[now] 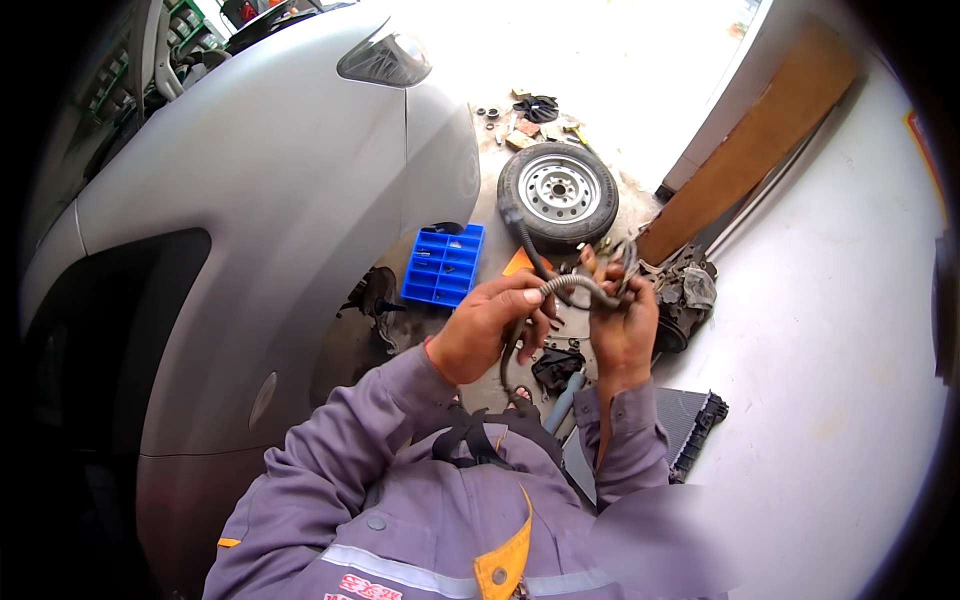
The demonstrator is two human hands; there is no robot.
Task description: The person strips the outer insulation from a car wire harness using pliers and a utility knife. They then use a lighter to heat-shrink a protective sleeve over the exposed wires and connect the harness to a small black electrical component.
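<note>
A wiring harness [585,283] in grey and black corrugated tubing hangs in front of my chest, held up in both hands. My left hand [487,325] pinches the ribbed tubing between thumb and fingers, and a dark length droops below it. My right hand [624,325] is closed around the bundled far end, where thinner looped wires stick up past the fingers. Another black ribbed length rises from between the hands toward the tire. What the ends of the harness carry is too small and blurred to tell.
A silver car body [300,200] stands at left. Ahead lie a wheel with tire [560,190] and a blue compartment tray [444,265]. At right are a greasy metal part [688,295], a radiator [690,425], an orange-brown board [755,130] and a white wall [840,300].
</note>
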